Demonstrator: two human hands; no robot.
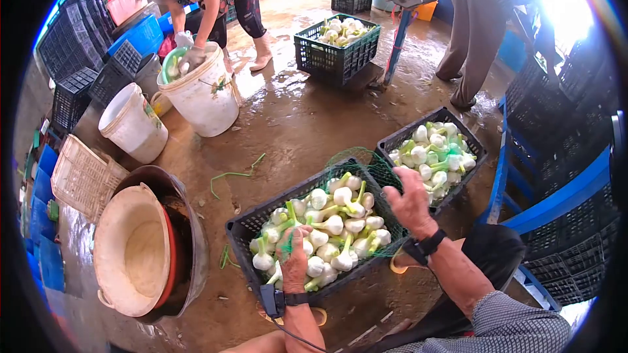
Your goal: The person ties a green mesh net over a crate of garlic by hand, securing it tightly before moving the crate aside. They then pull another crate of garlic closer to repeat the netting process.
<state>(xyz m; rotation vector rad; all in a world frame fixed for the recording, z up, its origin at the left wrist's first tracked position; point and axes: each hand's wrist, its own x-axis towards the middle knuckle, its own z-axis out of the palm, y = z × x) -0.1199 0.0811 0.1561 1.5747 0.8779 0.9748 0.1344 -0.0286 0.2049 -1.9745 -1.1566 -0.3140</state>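
A black plastic crate (pixel 243 229) in front of me is filled with several white garlic bulbs (pixel 330 222) with green stems. A green net (pixel 366 170) lies over its far right part. My left hand (pixel 294 258) rests on the bulbs at the crate's near edge, pinching the net's near edge. My right hand (pixel 409 202) grips the net at the crate's right side. Both wrists wear black bands.
A second crate of garlic (pixel 435 150) stands just right of the first, a third (pixel 337 42) farther back by a scale (pixel 409 0). White buckets (pixel 199 95), a metal tub (pixel 176 242), stacked crates and a blue rack (pixel 556 202) surround the wet floor. Two other people work behind.
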